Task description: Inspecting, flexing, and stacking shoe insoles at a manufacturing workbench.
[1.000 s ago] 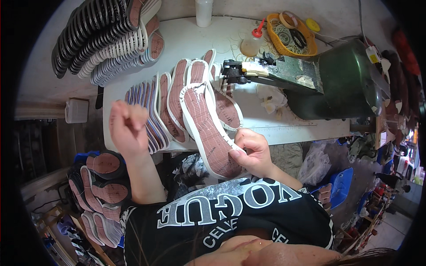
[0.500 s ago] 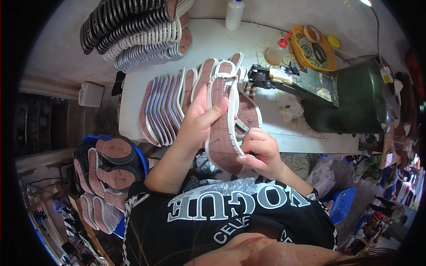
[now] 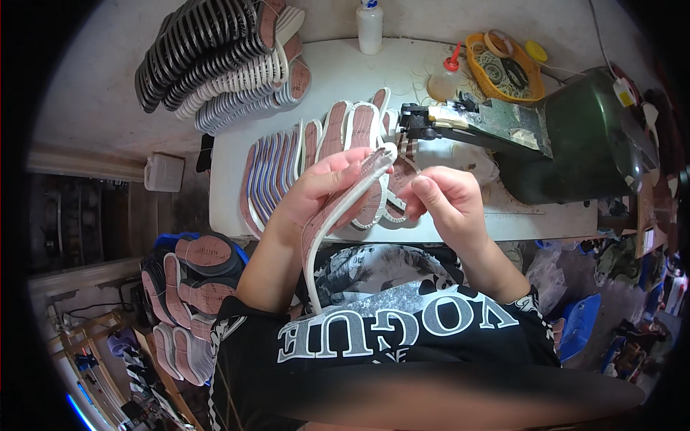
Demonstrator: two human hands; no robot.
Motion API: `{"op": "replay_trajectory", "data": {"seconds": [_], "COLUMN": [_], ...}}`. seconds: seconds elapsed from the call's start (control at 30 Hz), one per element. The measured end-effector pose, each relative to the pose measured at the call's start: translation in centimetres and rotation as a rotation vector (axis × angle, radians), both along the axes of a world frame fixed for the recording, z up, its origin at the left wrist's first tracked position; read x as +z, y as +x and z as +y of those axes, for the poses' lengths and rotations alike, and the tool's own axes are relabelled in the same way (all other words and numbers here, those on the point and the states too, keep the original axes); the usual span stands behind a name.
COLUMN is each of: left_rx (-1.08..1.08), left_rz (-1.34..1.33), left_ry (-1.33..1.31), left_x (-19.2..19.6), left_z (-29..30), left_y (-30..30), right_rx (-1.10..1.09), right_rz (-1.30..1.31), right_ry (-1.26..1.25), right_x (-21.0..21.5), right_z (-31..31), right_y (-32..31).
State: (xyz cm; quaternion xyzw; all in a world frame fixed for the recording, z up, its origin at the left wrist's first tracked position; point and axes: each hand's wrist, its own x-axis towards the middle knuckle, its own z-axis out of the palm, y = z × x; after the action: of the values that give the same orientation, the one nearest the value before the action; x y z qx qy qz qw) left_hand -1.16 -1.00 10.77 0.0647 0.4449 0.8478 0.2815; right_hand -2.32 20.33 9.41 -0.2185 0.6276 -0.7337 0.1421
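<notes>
In my left hand point(image 3: 320, 190) is a pinkish-brown shoe sole point(image 3: 310, 241) with a white rim. Fingers and thumb grip it near its upper end, and it stands tilted, almost edge-on. My right hand point(image 3: 449, 205) is just right of the sole and apart from it. Its fingers are curled in with the thumb against them; whatever they may hold is too small to make out. Behind my hands more white-rimmed soles point(image 3: 363, 126) lie on the white table point(image 3: 334, 65), one with a strap partly hidden by my fingers.
To the left stands a row of soles point(image 3: 277, 172); stacked black and white soles point(image 3: 208, 61) are farther back. A green machine point(image 3: 575, 144) reaches in from the right. Beyond it are a red-tipped bottle point(image 3: 443, 80), a white bottle point(image 3: 370, 30) and a yellow basket point(image 3: 532, 90).
The sole in my left hand has turned from face-up to nearly edge-on and swung left at its lower end. My right hand has left its edge and moved up and right.
</notes>
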Motion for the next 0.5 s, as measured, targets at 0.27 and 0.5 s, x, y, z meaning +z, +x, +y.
{"op": "replay_trajectory", "data": {"seconds": [0.27, 0.5], "left_rx": [0.115, 0.788], "left_rz": [-0.086, -0.028], "left_ry": [0.076, -0.011], "left_x": [-0.5, -1.4], "left_z": [0.6, 2.6], "left_y": [-1.1, -0.8], "right_rx": [0.099, 0.156], "right_rz": [0.04, -0.055], "right_ry": [0.094, 0.227], "right_x": [0.0, 0.7], "right_z": [-1.5, -0.9], "right_y": [0.4, -0.8]}}
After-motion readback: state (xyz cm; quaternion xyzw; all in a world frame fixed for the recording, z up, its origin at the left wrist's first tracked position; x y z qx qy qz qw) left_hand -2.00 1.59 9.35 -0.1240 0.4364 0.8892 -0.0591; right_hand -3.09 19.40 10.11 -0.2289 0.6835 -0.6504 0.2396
